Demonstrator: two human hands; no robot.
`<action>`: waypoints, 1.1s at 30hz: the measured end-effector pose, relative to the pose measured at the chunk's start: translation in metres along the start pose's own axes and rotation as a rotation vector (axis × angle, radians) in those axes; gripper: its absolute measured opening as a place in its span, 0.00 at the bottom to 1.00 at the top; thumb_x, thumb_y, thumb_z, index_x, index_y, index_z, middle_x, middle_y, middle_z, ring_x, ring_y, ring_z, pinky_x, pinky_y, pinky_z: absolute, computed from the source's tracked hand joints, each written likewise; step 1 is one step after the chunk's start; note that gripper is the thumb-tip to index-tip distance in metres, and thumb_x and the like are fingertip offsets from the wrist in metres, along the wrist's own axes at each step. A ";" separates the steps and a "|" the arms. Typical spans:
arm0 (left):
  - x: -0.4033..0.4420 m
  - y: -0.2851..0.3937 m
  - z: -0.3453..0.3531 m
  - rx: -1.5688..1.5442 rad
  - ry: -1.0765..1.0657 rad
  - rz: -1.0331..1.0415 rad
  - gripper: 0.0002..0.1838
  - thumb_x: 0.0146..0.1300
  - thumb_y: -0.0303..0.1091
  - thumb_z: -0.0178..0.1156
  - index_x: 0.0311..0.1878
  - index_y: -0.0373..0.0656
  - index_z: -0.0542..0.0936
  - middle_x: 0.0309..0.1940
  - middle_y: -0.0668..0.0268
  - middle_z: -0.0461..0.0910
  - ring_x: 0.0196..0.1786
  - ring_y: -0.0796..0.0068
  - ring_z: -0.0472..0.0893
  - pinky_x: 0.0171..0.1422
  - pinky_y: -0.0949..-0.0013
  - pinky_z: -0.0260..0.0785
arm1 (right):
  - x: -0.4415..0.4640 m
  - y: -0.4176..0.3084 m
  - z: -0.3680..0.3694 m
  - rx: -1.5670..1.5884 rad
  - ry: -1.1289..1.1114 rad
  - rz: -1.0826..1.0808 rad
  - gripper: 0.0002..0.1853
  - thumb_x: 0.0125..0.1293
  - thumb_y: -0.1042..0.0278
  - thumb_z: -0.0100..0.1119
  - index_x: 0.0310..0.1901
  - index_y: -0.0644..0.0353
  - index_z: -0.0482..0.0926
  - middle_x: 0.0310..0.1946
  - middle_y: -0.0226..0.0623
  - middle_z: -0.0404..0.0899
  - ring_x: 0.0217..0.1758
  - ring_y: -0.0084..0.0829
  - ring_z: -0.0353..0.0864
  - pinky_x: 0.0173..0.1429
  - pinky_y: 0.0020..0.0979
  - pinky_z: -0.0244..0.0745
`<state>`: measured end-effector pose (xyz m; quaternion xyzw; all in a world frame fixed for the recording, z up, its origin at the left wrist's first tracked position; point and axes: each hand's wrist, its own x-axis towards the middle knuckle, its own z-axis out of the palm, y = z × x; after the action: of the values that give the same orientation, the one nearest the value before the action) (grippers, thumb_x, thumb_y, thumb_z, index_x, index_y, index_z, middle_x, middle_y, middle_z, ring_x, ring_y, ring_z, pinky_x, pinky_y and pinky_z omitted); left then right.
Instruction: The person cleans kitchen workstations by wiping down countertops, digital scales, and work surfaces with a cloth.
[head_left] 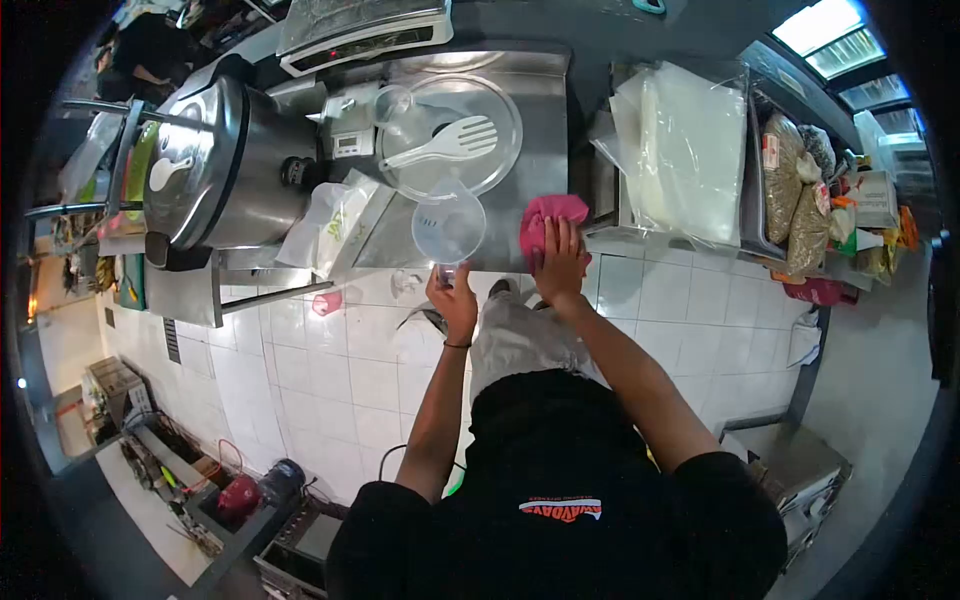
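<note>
My left hand is closed round the handle of a clear plastic measuring jug, at the front edge of the steel table. Graduation marks show on the jug's side. On my right, a crumpled pink cloth lies at the table's front right corner, with my right hand gripping it, fingers over its top. Behind the jug, a white slotted rice spatula rests on a round clear lid. A smaller clear cup stands by the lid's left edge.
A digital scale and a large steel rice cooker stand left, near a plastic-wrapped packet. To the right are stacked clear plastic bags and a grey crate with bagged grains. Another person is at far upper left.
</note>
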<state>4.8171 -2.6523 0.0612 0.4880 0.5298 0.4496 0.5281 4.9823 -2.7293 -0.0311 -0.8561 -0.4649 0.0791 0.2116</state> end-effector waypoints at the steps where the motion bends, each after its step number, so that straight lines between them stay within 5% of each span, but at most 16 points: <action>1: -0.002 0.009 -0.005 0.005 -0.001 -0.072 0.07 0.62 0.28 0.63 0.33 0.36 0.76 0.25 0.74 0.73 0.29 0.85 0.67 0.35 0.75 0.61 | 0.008 -0.002 0.001 0.006 0.040 -0.041 0.34 0.69 0.55 0.49 0.73 0.58 0.55 0.72 0.53 0.53 0.76 0.57 0.49 0.76 0.55 0.43; 5: 0.004 0.000 -0.047 0.020 -0.007 0.112 0.05 0.60 0.27 0.63 0.34 0.37 0.77 0.25 0.73 0.75 0.28 0.84 0.67 0.33 0.76 0.59 | 0.033 -0.024 0.012 -0.020 0.058 -0.022 0.35 0.71 0.49 0.42 0.74 0.59 0.54 0.75 0.54 0.46 0.79 0.57 0.40 0.77 0.58 0.34; 10: -0.011 0.044 -0.088 0.039 0.060 0.011 0.05 0.59 0.26 0.62 0.34 0.34 0.78 0.24 0.72 0.75 0.27 0.85 0.66 0.32 0.76 0.57 | 0.068 -0.073 0.043 0.304 0.230 -0.011 0.30 0.69 0.62 0.51 0.72 0.52 0.59 0.74 0.44 0.54 0.78 0.50 0.47 0.79 0.53 0.38; 14: -0.021 0.054 -0.118 0.051 0.128 0.027 0.06 0.58 0.27 0.63 0.35 0.34 0.79 0.24 0.74 0.73 0.27 0.85 0.64 0.31 0.76 0.55 | 0.068 -0.101 0.070 0.405 0.165 -0.058 0.30 0.68 0.63 0.52 0.72 0.53 0.60 0.73 0.42 0.58 0.78 0.48 0.50 0.79 0.52 0.38; 16: -0.029 0.047 -0.137 0.115 0.154 0.023 0.07 0.58 0.27 0.64 0.35 0.34 0.79 0.24 0.75 0.73 0.27 0.85 0.64 0.31 0.76 0.55 | 0.064 -0.109 0.077 0.381 0.031 -0.369 0.30 0.68 0.62 0.53 0.71 0.53 0.62 0.73 0.41 0.59 0.78 0.46 0.51 0.80 0.50 0.38; 20: -0.032 0.059 -0.143 0.084 0.141 -0.011 0.06 0.59 0.27 0.63 0.36 0.34 0.79 0.25 0.75 0.72 0.28 0.86 0.63 0.33 0.77 0.55 | 0.062 -0.132 0.061 0.116 0.026 -0.513 0.29 0.68 0.59 0.52 0.71 0.52 0.63 0.72 0.39 0.61 0.78 0.44 0.51 0.80 0.49 0.38; 29: -0.028 0.032 -0.148 -0.028 0.054 -0.006 0.05 0.61 0.26 0.61 0.38 0.35 0.79 0.31 0.72 0.78 0.33 0.83 0.71 0.39 0.76 0.63 | 0.048 -0.082 0.051 0.055 -0.268 -0.860 0.25 0.71 0.52 0.47 0.68 0.45 0.68 0.73 0.36 0.59 0.78 0.39 0.51 0.81 0.46 0.36; 33: -0.024 0.040 -0.129 -0.060 -0.004 0.026 0.03 0.61 0.26 0.62 0.36 0.37 0.79 0.27 0.74 0.76 0.30 0.86 0.69 0.36 0.78 0.60 | 0.014 -0.018 0.024 0.017 -0.431 -0.893 0.26 0.68 0.61 0.52 0.68 0.48 0.67 0.73 0.36 0.59 0.79 0.40 0.50 0.81 0.46 0.37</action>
<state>4.6887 -2.6661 0.1090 0.4798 0.5087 0.4711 0.5376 4.9680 -2.7022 -0.0436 -0.5358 -0.8188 0.1595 0.1309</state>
